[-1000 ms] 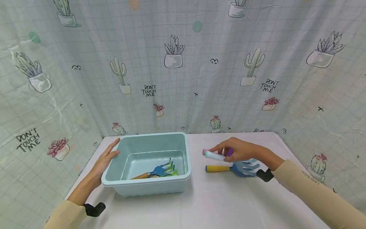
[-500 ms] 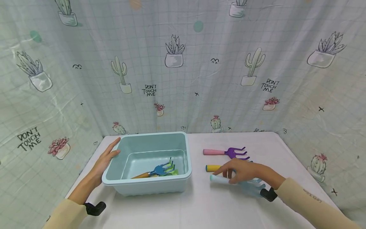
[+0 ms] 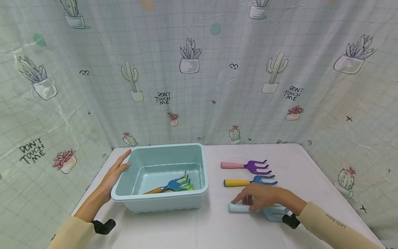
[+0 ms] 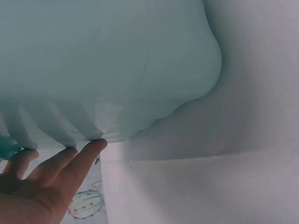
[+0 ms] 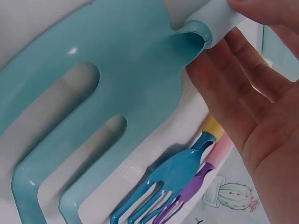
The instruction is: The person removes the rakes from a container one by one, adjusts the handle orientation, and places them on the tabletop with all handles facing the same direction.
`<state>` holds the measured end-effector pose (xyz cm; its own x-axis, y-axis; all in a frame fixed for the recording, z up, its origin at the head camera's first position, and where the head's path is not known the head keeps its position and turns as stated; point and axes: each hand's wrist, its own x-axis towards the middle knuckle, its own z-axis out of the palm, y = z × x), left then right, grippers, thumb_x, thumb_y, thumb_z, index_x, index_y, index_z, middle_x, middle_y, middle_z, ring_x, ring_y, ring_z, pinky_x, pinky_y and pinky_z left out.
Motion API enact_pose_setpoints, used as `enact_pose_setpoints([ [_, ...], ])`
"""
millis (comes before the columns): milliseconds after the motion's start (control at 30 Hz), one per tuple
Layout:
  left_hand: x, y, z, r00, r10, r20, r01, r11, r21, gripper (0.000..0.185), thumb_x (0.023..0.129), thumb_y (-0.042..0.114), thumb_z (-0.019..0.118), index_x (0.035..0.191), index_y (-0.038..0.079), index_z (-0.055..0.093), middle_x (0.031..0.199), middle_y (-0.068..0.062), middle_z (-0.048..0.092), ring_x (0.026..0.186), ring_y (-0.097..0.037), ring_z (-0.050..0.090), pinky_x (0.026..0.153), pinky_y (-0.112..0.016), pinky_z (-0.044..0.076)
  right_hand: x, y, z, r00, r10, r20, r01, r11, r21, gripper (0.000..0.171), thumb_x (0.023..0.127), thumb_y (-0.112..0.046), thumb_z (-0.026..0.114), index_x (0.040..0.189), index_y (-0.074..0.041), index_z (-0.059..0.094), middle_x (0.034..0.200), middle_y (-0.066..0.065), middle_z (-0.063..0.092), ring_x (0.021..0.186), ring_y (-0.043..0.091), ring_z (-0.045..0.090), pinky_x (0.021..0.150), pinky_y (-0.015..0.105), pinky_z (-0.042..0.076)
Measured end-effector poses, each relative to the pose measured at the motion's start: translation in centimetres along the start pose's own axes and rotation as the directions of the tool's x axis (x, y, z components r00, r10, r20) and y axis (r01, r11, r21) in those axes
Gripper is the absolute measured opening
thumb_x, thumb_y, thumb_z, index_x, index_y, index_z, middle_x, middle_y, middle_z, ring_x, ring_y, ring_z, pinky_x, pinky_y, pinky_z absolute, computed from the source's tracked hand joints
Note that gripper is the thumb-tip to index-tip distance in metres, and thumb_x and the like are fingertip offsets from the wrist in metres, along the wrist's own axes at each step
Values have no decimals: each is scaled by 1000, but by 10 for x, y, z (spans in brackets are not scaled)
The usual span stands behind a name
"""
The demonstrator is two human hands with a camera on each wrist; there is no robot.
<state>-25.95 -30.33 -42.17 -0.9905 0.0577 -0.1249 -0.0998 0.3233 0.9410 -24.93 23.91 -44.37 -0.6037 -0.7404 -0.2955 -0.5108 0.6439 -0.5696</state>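
My left hand (image 3: pixel 113 176) holds the left side of a light blue plastic basin (image 3: pixel 161 199), thumb over the rim. In the left wrist view several fingertips touch its outer wall (image 4: pixel 117 60). Inside the basin lie a blue hand rake (image 3: pixel 174 185) with a wooden handle and something green partly under it. My right hand (image 3: pixel 262 197) pinches the pale handle of a light teal hand rake (image 3: pixel 239 208) at the table's surface. The right wrist view shows its broad tined head (image 5: pixel 126 79) close up, with thumb and fingers on opposite sides of the handle.
Beyond the right hand lie a blue hand rake with a yellow handle (image 3: pixel 237 183) and a purple one with a pink handle (image 3: pixel 233 165), roughly parallel. A cactus-print curtain (image 3: pixel 211 86) borders the back and sides of the white table (image 3: pixel 214 228).
My right hand has brought the light teal hand rake toward the table's near side, uncovering the purple and yellow-handled rakes. My left hand and the basin stay put.
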Motion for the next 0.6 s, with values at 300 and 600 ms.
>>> enact_pose_setpoints([
  [300, 0, 0, 0, 1000, 2, 0, -2, 1000, 1, 64, 112, 38, 33, 166, 38, -2, 176, -9, -5, 159, -50, 12, 117, -70, 28, 2, 5, 2, 1000, 17, -5, -17, 1000, 1, 50, 87, -12, 78, 129, -38, 72, 98, -17, 69, 88, 4, 62, 79, 20, 54],
  [600, 1, 0, 1, 1000, 7, -2, -7, 1000, 9, 64, 112, 38, 33, 166, 38, -2, 176, -9, -4, 158, -50, 13, 117, -70, 29, 3, 7, -2, 1000, -8, 10, 8, 1000, -21, 43, 86, -14, 80, 126, -30, 74, 91, -16, 69, 82, -1, 60, 77, 20, 53],
])
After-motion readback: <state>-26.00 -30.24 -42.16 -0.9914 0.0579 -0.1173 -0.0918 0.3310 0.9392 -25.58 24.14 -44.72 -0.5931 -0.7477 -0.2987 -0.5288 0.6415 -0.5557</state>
